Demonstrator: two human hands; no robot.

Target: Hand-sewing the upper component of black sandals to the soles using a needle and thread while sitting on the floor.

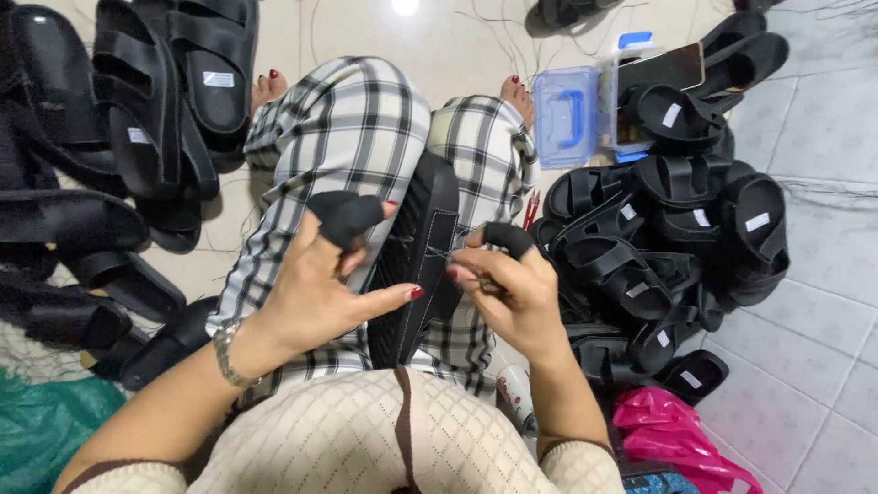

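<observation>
A black sandal stands on edge between my knees, its sole side showing white stitching. My left hand rests against its left side, fingers apart, with a black fabric guard on the thumb. My right hand is at the sandal's right edge, fingertips pinched together at the stitching, seemingly on a needle or thread too fine to make out; a black guard covers one finger. I sit on the floor in plaid trousers.
Black sandals are heaped on the right and on the left. A clear blue-lidded plastic box lies beyond my right knee, red-handled snips beside it. A pink bag sits lower right, green netting lower left.
</observation>
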